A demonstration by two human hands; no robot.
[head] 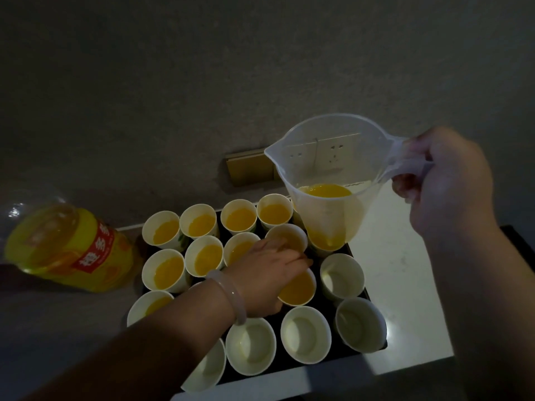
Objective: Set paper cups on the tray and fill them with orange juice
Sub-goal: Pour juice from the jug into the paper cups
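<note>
Head view of a dim worktop. A dark rectangular tray (pixel 333 358) rested on the pale stone-patterned table (pixel 399 270), against a grey wall (pixel 202 82). White paper cups stood upright on the tray in close rows. The cups of the far and left rows, such as one at the far left corner (pixel 162 231), held orange juice. The cups of the near row (pixel 305 334) and one at the right edge (pixel 341 276) held none.

The right hand (pixel 445 180) was clenched around the handle of a clear plastic measuring jug (pixel 324 157). The jug was held above the far right corner of the tray, spout pointing left. A shallow layer of orange juice (pixel 324 191) lay in its base.

The left hand (pixel 266 273), with a pale bangle (pixel 228 293) on the wrist, reached across the middle of the tray. Its fingers extended to the near rim of one paper cup (pixel 286 237) in the second row. It could not be told whether they pinched that cup or merely touched it. A filled cup (pixel 298 287) stood just beside the thumb.

A large yellow plastic juice bottle with a red label (pixel 69 250) appeared left of the tray, tilted in the picture. A brown rectangular wall plate (pixel 250 169) was fixed to the wall behind the tray.
</note>
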